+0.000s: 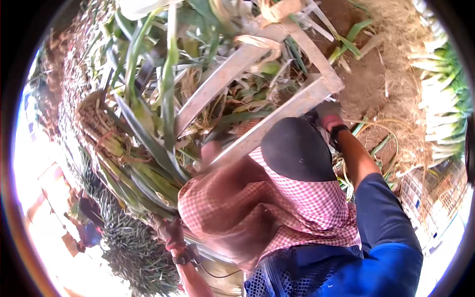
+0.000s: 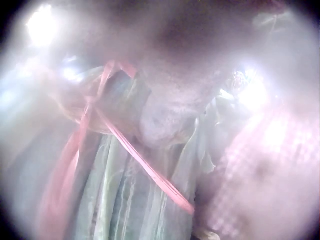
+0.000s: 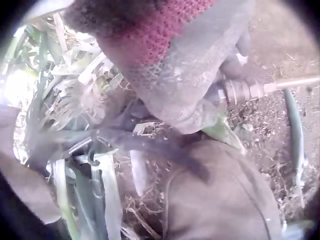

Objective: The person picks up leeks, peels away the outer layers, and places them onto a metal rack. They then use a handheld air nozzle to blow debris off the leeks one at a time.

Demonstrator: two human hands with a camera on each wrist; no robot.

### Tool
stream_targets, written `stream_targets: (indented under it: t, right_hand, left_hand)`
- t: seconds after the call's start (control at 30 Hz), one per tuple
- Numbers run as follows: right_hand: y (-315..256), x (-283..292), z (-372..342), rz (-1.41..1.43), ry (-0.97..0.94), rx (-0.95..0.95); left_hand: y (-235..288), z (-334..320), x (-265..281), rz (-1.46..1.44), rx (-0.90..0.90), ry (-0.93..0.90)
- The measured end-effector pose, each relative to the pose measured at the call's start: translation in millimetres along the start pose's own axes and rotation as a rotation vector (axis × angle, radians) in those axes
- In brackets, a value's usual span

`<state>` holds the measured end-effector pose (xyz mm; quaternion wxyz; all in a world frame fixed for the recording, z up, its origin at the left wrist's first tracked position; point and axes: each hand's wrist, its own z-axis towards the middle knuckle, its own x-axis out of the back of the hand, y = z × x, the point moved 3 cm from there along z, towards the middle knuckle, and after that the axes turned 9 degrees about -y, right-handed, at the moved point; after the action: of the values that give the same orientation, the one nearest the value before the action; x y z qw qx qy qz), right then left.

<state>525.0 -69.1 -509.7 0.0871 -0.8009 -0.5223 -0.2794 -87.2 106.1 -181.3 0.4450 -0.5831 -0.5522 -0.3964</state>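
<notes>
A grey glove with a pink cuff covers my right hand (image 3: pixel 185 85), which grips a dark air gun (image 3: pixel 150 142) by its handle. A metal fitting (image 3: pixel 240 92) and a thin yellowish hose run out from the gun. In the head view the right hand (image 1: pixel 330 113) is beside the dark-covered knee. On the other side, my gloved left hand (image 1: pixel 170 233) holds a bundle of leeks (image 1: pixel 143 183) at its lower end. Its thumb (image 2: pixel 167 115) lies over the green leaves (image 2: pixel 120 185), close to a pink string (image 2: pixel 145 167) across them.
A metal frame (image 1: pixel 277 119) stands over the legs, with cut leaves and peelings (image 1: pixel 247 94) inside and behind it. Leeks with white stems (image 1: pixel 435 106) lie in a row at the right. A plastic crate (image 1: pixel 420 190) stands below them. More green leaves (image 1: pixel 133 252) are piled at lower left.
</notes>
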Motion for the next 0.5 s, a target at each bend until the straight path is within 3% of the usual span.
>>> stream_targets:
  t: [0.07,0.1,0.13,0.17,0.2,0.23,0.27,0.3,0.33,0.4,0.43,0.47,0.5]
  right_hand:
    - [18,-2,-20,0.124,0.053,0.057]
    - [48,-49,3,0.255,0.171,0.117]
    - [62,-52,-3,0.375,0.285,0.192]
    - [89,-62,-11,0.276,0.099,0.052]
    - [94,-29,-42,0.334,0.098,0.123]
    - [112,-23,-61,0.405,0.169,0.221]
    - [133,-22,-70,0.586,0.107,0.176]
    - [155,-22,-80,0.715,0.007,0.178]
    - [168,-13,-101,0.927,-0.102,0.030]
    - [193,1,-140,1.297,-0.076,0.053]
    - [209,0,-149,1.498,-0.049,0.078]
    - [220,4,-168,1.652,-0.029,-0.037]
    - [227,4,-180,1.864,0.046,0.056]
  left_hand:
    - [24,4,15,-0.066,0.107,-0.139]
    - [27,4,14,-0.284,0.218,-0.169]
    - [16,7,9,-0.329,0.199,-0.200]
    - [4,7,-1,-0.331,0.158,-0.108]
    - [-10,6,-11,-0.328,0.118,-0.014]
    - [-26,10,-24,-0.134,0.043,0.038]
    - [-26,15,-22,0.059,-0.025,0.083]
    - [-31,18,-22,0.068,0.022,0.003]
    - [-19,21,-16,0.071,0.064,-0.081]
    - [4,19,0,0.129,0.109,0.004]
    - [14,18,12,0.064,0.155,-0.115]
    - [22,16,18,0.068,0.162,-0.078]
    - [21,14,21,0.032,0.175,-0.100]
